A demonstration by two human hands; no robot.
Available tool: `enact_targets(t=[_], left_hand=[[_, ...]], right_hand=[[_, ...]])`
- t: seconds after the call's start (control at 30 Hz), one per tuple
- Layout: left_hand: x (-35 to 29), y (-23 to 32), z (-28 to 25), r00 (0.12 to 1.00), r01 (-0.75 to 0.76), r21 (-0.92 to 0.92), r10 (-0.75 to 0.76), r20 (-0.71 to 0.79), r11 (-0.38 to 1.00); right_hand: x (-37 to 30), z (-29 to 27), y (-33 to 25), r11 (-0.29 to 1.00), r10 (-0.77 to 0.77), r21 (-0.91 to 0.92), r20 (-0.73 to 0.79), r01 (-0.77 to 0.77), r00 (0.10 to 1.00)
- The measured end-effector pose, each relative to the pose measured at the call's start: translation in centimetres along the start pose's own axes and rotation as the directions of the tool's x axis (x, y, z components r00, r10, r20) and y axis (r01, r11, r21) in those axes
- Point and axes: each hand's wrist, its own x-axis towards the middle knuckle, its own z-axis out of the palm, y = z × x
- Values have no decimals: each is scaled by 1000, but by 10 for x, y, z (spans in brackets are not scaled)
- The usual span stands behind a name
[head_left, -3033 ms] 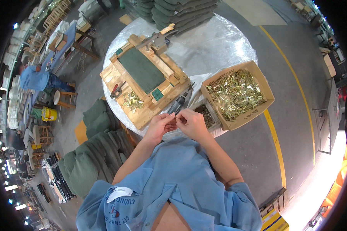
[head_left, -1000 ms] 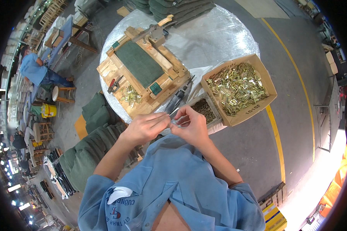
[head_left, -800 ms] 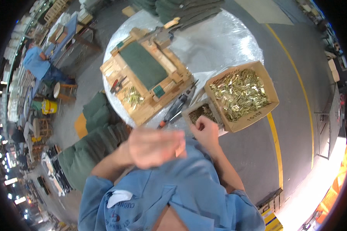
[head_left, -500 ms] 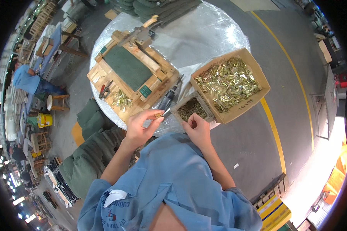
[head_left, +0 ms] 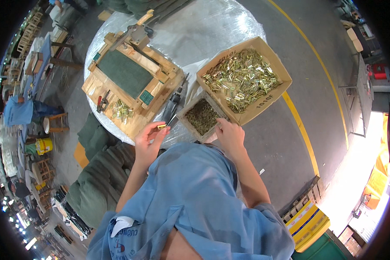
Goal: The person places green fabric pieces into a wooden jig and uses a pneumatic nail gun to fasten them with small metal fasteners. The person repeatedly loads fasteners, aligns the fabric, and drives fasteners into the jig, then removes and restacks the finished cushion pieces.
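My left hand pinches a small gold-coloured metal piece between thumb and fingertips, in front of the wooden board. At the right edge of a small square box, my right hand has its fingers drawn together; whatever they hold is too small to make out. Tiny dark brassy pieces, seemingly screws, fill that box. Beside it lies a dark power screwdriver, its long bit pointing away from me. A cardboard box full of shiny gold-coloured metal pieces adjoins it.
A wooden jig holds a green padded panel, with loose gold pieces and a red-handled tool on it. The round table is plastic-wrapped. Green cushions are piled at my left. A person sits far left.
My right hand has shifted right from over the small box to its edge. The left still holds the gold piece. The table and boxes appear further left and higher as the view shifted.
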Motion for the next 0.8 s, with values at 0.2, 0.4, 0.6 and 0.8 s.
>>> enact_targets(t=[0.2,0.4,0.6,0.8], left_hand=[[-7,6,1,999,-12,100,8,38,995],[-35,-24,-26,993,116,13,-115,-11,993],[-47,-24,-64,977,212,61,-211,-34,975],[-50,-56,-130,972,209,-7,-209,-111,978]], right_hand=[[48,12,-14,944,-62,-305,214,127,975],[57,23,-22,903,-49,-398,278,162,959],[66,36,-34,829,-26,-524,311,195,950],[75,40,-40,683,-33,-658,405,316,914]])
